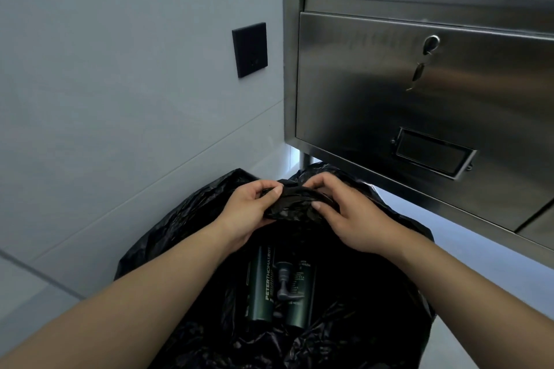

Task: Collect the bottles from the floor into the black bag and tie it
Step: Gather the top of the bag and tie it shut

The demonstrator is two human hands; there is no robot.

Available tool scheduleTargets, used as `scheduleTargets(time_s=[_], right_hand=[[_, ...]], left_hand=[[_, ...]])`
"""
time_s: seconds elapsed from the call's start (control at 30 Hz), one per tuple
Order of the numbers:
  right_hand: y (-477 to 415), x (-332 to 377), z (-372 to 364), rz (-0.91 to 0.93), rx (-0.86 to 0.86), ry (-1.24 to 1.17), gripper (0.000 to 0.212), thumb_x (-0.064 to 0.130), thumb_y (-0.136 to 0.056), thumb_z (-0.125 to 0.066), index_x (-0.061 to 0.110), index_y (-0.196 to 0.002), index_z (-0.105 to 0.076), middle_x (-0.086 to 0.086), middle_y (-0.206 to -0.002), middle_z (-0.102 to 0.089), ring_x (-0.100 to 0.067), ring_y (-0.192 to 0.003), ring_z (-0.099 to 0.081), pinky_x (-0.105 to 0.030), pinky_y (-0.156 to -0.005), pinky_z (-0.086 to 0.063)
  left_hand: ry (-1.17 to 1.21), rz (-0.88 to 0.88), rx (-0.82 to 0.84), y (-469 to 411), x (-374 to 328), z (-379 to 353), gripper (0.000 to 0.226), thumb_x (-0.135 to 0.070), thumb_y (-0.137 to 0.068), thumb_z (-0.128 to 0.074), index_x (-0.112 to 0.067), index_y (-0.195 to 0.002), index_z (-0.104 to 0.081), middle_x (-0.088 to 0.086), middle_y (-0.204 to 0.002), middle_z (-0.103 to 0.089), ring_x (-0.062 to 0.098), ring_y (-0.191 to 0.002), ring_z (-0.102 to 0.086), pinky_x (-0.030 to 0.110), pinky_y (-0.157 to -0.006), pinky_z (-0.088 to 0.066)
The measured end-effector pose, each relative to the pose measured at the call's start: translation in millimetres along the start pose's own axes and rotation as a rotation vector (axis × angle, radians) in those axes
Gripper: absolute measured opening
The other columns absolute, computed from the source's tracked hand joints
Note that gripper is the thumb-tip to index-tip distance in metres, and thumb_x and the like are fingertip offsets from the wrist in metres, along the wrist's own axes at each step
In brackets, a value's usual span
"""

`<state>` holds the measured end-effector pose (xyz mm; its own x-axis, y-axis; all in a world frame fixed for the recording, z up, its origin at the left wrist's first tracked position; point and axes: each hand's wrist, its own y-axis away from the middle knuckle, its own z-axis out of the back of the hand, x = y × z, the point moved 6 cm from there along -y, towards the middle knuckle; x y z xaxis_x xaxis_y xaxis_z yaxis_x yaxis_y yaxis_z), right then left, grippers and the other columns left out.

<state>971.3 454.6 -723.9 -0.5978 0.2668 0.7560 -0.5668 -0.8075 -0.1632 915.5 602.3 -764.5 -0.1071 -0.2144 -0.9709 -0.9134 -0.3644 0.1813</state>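
The floor [27, 320] is pale grey and smooth, and it meets the wall [120, 99] on the left. A crumpled black bag [186, 219] sits directly on it, with its mouth open upward. Behind the bag, a steel cabinet [419, 99] stands on a short leg [305, 160], near the wall.

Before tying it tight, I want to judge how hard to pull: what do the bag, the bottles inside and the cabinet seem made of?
Bag: thin black plastic film, glossy; it crinkles and bunches at the gathered rim. Bottles: dark green, probably plastic, with a satin sheen and printed lettering; could be coated glass. Cabinet: brushed stainless steel, by its grained grey reflections.
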Motion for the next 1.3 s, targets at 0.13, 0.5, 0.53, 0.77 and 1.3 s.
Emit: scheduleTargets(time_s=[0.13, 0.5, 0.53, 0.77, 1.3], right_hand=[[1, -2, -9, -0.045, 0.058, -0.091, 0.037, 0.012, -0.093, -0.043, 0.032, -0.124, -0.045, 0.019, -0.117, -0.055, 0.011, -0.108, -0.047, -0.006, -0.094, -0.032], [3, -10, -34, 0.047, -0.04, -0.139, 0.049, 0.03, -0.079, -0.071, 0.041, -0.124, -0.054, 0.024, -0.119, -0.06, 0.015, -0.112, -0.05, -0.003, -0.094, -0.034], [2, -10, -40, 0.064, -0.01, -0.157, 0.045, 0.031, -0.08, -0.069, 0.042, -0.122, -0.055, 0.025, -0.119, -0.06, 0.014, -0.113, -0.05, -0.004, -0.096, -0.034], [-7, -23, -87, 0.062, 0.059, -0.267, 0.019, 0.034, -0.082, -0.066, 0.039, -0.1, -0.068, 0.023, -0.096, -0.07, 0.01, -0.095, -0.061, -0.01, -0.086, -0.044], [10, -52, -138, 0.013, 0.172, -0.202, 0.014, 0.044, -0.083, -0.061, 0.048, -0.096, -0.056, 0.019, -0.101, -0.062, -0.006, -0.095, -0.058, -0.022, -0.076, -0.044]], left_hand=[[-0.029, -0.016, -0.009, -1, 2, -5, 0.009, -0.011, -0.091, -0.055, -0.01, -0.088, -0.063, 0.004, -0.073, -0.063, 0.007, -0.059, -0.062, 0.021, -0.054, -0.054], [-0.158, -0.001, -0.023, 19, 10, 14, 0.011, -0.012, -0.092, -0.055, -0.015, -0.085, -0.063, -0.007, -0.064, -0.067, 0.003, -0.055, -0.061, 0.018, -0.049, -0.05], [-0.167, 0.018, -0.035, 24, 13, 19, 0.012, -0.012, -0.092, -0.054, -0.016, -0.083, -0.062, -0.007, -0.063, -0.066, 0.002, -0.054, -0.061, 0.017, -0.049, -0.05], [-0.278, 0.144, -0.193, 72, 32, 66, 0.008, -0.019, -0.091, -0.056, -0.022, -0.087, -0.062, -0.005, -0.077, -0.067, 0.002, -0.068, -0.066, 0.019, -0.059, -0.053], [-0.791, 0.181, -0.19, 166, 65, 102, 0.011, -0.026, -0.082, -0.068, -0.031, -0.092, -0.065, -0.01, -0.091, -0.07, 0.0, -0.086, -0.064, 0.015, -0.079, -0.05]])
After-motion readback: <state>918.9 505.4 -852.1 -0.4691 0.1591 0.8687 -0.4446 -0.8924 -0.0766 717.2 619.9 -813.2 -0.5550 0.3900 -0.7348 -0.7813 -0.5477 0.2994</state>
